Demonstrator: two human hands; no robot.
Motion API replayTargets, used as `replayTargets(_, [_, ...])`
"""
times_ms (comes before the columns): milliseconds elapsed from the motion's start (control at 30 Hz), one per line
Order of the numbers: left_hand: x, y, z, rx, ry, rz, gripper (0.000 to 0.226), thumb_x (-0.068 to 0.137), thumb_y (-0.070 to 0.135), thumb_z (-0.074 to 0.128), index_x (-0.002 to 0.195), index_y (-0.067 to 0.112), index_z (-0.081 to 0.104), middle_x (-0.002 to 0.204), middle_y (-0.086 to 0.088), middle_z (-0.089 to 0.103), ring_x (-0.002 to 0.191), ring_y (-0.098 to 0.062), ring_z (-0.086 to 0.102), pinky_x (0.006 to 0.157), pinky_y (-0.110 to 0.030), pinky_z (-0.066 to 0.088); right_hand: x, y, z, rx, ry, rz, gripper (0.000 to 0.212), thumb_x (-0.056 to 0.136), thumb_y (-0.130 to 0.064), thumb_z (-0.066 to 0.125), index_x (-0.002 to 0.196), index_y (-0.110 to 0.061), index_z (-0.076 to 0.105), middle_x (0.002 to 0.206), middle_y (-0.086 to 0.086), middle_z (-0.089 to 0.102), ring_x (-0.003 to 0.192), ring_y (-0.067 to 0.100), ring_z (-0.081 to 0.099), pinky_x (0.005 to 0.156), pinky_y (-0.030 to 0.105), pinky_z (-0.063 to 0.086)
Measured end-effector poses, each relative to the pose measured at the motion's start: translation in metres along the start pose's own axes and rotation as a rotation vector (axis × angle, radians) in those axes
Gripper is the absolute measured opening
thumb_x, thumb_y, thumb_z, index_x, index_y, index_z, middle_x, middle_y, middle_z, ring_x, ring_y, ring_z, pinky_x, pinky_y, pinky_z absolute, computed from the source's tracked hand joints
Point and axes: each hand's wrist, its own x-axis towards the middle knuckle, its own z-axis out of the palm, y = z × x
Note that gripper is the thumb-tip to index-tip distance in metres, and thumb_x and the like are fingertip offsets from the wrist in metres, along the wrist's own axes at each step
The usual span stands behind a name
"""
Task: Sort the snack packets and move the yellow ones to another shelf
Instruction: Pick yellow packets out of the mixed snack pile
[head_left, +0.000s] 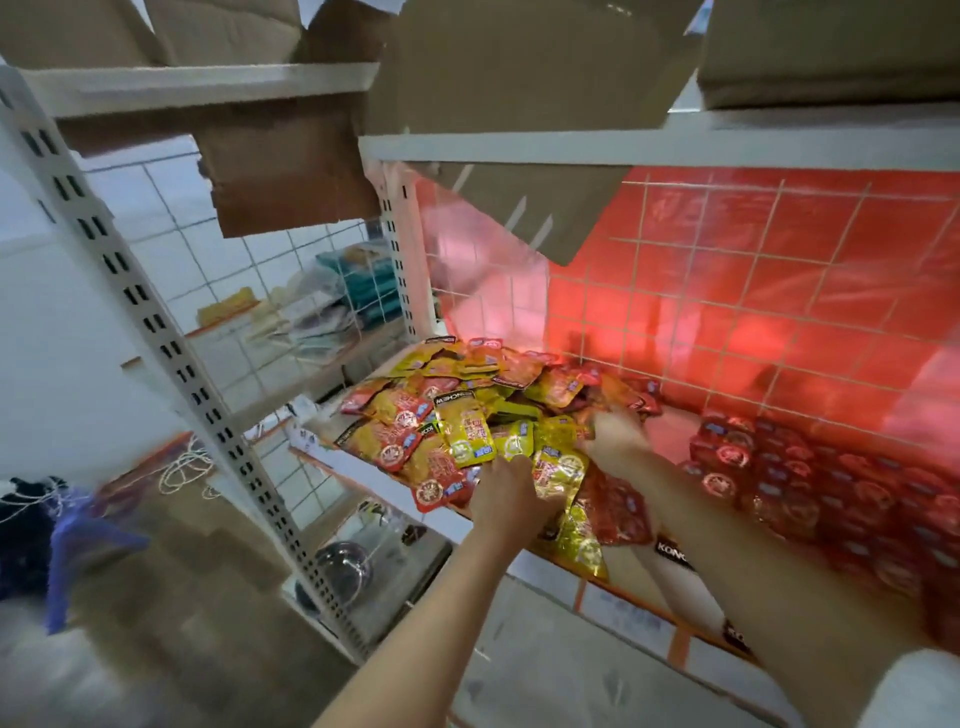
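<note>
Both hands reach into a white shelf (457, 525) that carries a loose heap (467, 410) of yellow and red snack packets. The heap covers the shelf's left half and runs back toward the red-lit wire grid (753, 270) behind it.

The left hand (506, 493) is at the heap's near edge, its fingers curled round a yellow packet (558, 475). That packet stands on end: its long axis runs near to far, and its far end tips slightly right. More shiny yellow packets (582, 540) hang below the hand over the shelf's front lip, their long axes pointing down and toward the camera.

The right hand (615, 441) is just right of the left, low over the heap's right edge. It is blurred, so I cannot tell whether its fingers are spread or pinching anything.

In the heap the packets lie every way, with no shared direction. At the right of the shelf, well apart from the heap, red packets (810, 483) sit in neat overlapping rows.

Cardboard boxes (519, 78) sit on the board above. A slotted white post (171, 338) stands to the left.
</note>
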Motion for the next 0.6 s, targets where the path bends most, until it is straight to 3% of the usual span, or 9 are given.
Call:
replayTargets(100, [0.007, -0.006, -0.001, -0.104, -0.027, -0.003, 0.06, 0.075, 0.053, 0.07, 0.105, 0.003, 0.056, 0.107, -0.016, 0.059, 0.104, -0.031, 0.055, 0.082, -0.038, 0.044, 0.002, 0.0, 0.001, 0.059, 0.023, 0.057, 0.044, 0.087, -0.042, 0.062, 0.118, -0.013, 0.057, 0.129, 0.009, 0.052, 0.12, 0.026, 0.047, 0.1, 0.033, 0.039])
replayTargets(200, [0.006, -0.01, -0.007, -0.27, -0.064, -0.034, 0.065, 0.075, 0.042, 0.075, 0.122, 0.003, 0.053, 0.12, -0.015, 0.056, 0.11, -0.03, 0.054, 0.084, -0.034, 0.043, 0.004, 0.003, -0.002, 0.159, 0.016, 0.104, 0.044, 0.084, -0.035, 0.068, 0.122, -0.016, 0.059, 0.128, 0.008, 0.056, 0.118, 0.025, 0.051, 0.096, 0.029, 0.041])
replayTargets(333, [0.0, -0.015, -0.014, -0.544, -0.115, -0.085, 0.05, 0.08, 0.029, 0.073, 0.118, 0.008, 0.048, 0.111, -0.008, 0.061, 0.098, -0.026, 0.06, 0.078, -0.034, 0.049, 0.003, 0.006, -0.007, 0.266, 0.043, 0.071, 0.043, 0.082, -0.025, 0.071, 0.12, -0.008, 0.06, 0.126, 0.011, 0.058, 0.114, 0.025, 0.054, 0.091, 0.028, 0.042])
replayTargets(467, [-0.003, -0.018, -0.024, -0.758, -0.084, -0.168, 0.03, 0.083, 0.021, 0.071, 0.105, 0.01, 0.054, 0.087, 0.001, 0.063, 0.081, -0.02, 0.062, 0.079, -0.039, 0.054, -0.001, 0.006, -0.011, 0.452, 0.081, 0.044, 0.039, 0.083, -0.021, 0.07, 0.118, -0.008, 0.06, 0.109, 0.006, 0.062, 0.084, 0.015, 0.055, 0.069, 0.023, 0.04])
replayTargets(567, [-0.004, -0.022, -0.029, -0.883, -0.077, -0.21, 0.035, 0.083, 0.021, 0.071, 0.112, 0.004, 0.06, 0.094, -0.006, 0.069, 0.083, -0.023, 0.067, 0.08, -0.04, 0.056, -0.007, 0.01, -0.015, 0.571, 0.125, 0.037, 0.035, 0.084, -0.02, 0.069, 0.115, -0.007, 0.061, 0.1, 0.004, 0.063, 0.065, 0.005, 0.053, 0.052, 0.011, 0.041])
replayTargets(600, [-0.005, -0.022, -0.032, -0.918, -0.073, -0.226, 0.04, 0.083, 0.023, 0.072, 0.116, 0.005, 0.059, 0.099, -0.008, 0.07, 0.086, -0.024, 0.068, 0.082, -0.043, 0.056, -0.01, 0.011, -0.018, 0.601, 0.16, 0.035, 0.034, 0.084, -0.019, 0.069, 0.115, -0.006, 0.061, 0.1, 0.005, 0.063, 0.067, 0.006, 0.054, 0.054, 0.012, 0.042])
